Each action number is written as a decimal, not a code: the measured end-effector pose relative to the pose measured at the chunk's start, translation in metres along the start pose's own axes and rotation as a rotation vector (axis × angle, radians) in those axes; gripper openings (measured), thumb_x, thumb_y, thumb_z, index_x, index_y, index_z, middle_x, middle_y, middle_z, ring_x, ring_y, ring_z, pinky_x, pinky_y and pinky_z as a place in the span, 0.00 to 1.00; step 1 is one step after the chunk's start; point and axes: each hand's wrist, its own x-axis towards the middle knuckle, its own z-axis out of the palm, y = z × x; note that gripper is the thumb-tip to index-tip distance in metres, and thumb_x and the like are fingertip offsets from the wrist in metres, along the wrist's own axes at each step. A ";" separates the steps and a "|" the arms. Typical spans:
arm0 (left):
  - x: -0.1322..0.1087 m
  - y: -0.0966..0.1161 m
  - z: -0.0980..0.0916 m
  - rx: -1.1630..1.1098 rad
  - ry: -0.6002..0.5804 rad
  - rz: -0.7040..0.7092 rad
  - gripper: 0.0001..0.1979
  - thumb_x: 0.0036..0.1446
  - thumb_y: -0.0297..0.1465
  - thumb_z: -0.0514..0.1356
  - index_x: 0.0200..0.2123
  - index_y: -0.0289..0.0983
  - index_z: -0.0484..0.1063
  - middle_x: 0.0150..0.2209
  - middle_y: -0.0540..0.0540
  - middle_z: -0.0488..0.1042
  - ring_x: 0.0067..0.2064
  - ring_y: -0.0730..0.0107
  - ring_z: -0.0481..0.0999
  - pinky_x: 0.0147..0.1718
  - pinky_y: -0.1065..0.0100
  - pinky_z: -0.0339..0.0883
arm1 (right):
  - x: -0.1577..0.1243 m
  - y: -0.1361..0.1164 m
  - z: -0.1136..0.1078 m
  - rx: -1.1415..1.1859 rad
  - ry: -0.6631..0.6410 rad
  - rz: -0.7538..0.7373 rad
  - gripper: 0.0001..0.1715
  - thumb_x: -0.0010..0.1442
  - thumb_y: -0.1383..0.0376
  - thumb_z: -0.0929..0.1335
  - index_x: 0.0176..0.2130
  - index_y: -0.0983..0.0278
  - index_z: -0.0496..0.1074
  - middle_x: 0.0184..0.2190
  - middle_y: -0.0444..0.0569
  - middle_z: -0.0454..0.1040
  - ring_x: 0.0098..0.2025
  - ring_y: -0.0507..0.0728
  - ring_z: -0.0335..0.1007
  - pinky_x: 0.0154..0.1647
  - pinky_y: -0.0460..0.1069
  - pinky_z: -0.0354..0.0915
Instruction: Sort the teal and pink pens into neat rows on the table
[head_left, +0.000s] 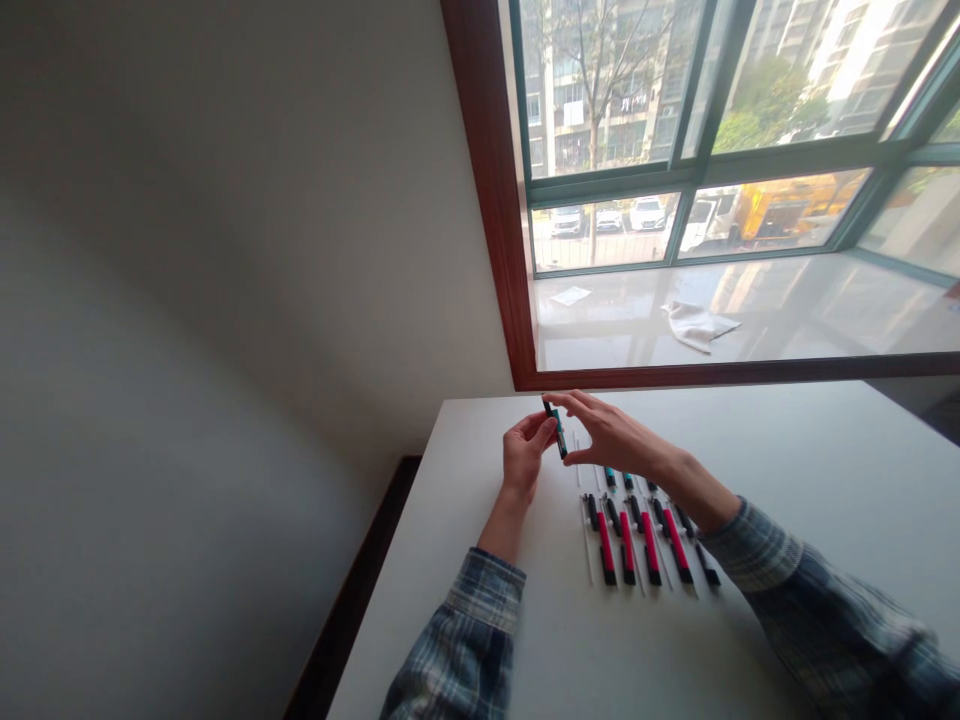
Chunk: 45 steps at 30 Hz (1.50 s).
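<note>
A slim teal-and-black pen [557, 428] is held above the far part of the white table. My left hand [525, 450] is closed on it, thumb and fingers pinching its side. My right hand [615, 430] spans it from the right, index fingertip at the upper end and thumb at the lower end. Below my right hand lie several red-and-black pen barrels [628, 548] in a row, with black pen parts [613, 515] and thin white refills [587, 540] between them. Behind that row, teal-and-black pen pieces [610, 478] are partly hidden by my right hand and forearm.
The white table [450, 600] reaches to the wall under a window with a dark red frame [517, 378]. A white cloth [699, 326] and a small paper [571, 296] lie on the window sill. A grey wall [262, 300] stands on the left.
</note>
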 end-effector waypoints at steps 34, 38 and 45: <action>-0.008 -0.005 -0.005 0.288 -0.084 0.148 0.16 0.51 0.38 0.73 0.41 0.35 0.83 0.41 0.39 0.84 0.42 0.57 0.83 0.48 0.55 0.75 | -0.001 0.026 -0.002 0.284 0.195 0.211 0.15 0.64 0.56 0.69 0.44 0.59 0.82 0.40 0.51 0.82 0.38 0.58 0.79 0.40 0.52 0.75; -0.008 -0.003 -0.004 0.288 -0.115 0.145 0.18 0.49 0.37 0.74 0.41 0.35 0.83 0.40 0.39 0.84 0.42 0.56 0.83 0.47 0.55 0.76 | 0.000 0.024 0.001 0.288 0.179 0.200 0.14 0.64 0.57 0.70 0.44 0.60 0.82 0.39 0.50 0.82 0.38 0.58 0.79 0.42 0.53 0.76; -0.008 -0.004 -0.003 0.274 -0.150 0.163 0.17 0.51 0.37 0.73 0.43 0.35 0.82 0.41 0.39 0.84 0.42 0.58 0.83 0.49 0.56 0.75 | 0.001 0.016 0.000 0.331 0.096 0.214 0.15 0.62 0.57 0.71 0.45 0.63 0.80 0.36 0.49 0.82 0.38 0.57 0.79 0.41 0.51 0.76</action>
